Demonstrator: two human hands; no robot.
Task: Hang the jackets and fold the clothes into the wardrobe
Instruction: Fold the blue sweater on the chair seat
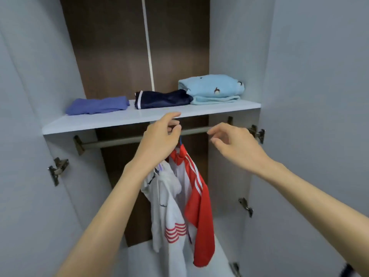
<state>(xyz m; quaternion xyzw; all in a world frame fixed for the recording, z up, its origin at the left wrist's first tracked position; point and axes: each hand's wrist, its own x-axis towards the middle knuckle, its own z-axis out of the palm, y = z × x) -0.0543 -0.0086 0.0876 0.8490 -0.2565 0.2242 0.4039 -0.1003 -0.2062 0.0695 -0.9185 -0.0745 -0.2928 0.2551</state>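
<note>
1 red-white jacket (199, 198) on metal rail (119, 141); left hand (161, 134) pinches hanger (180, 140), right hand (235, 144) relaxed.

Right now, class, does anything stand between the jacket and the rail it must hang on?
Nothing visible does. The left hand holds the hanger of the jacket at the rail, under the shelf; the right hand hovers beside, empty.

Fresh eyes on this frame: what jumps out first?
The red-and-white jacket hangs mid-wardrobe below the rail, the left hand gripping its blue hanger at the rail; the right hand hovers empty beside it. On the shelf above lie a folded purple garment, a navy garment and a light-blue garment.
</note>
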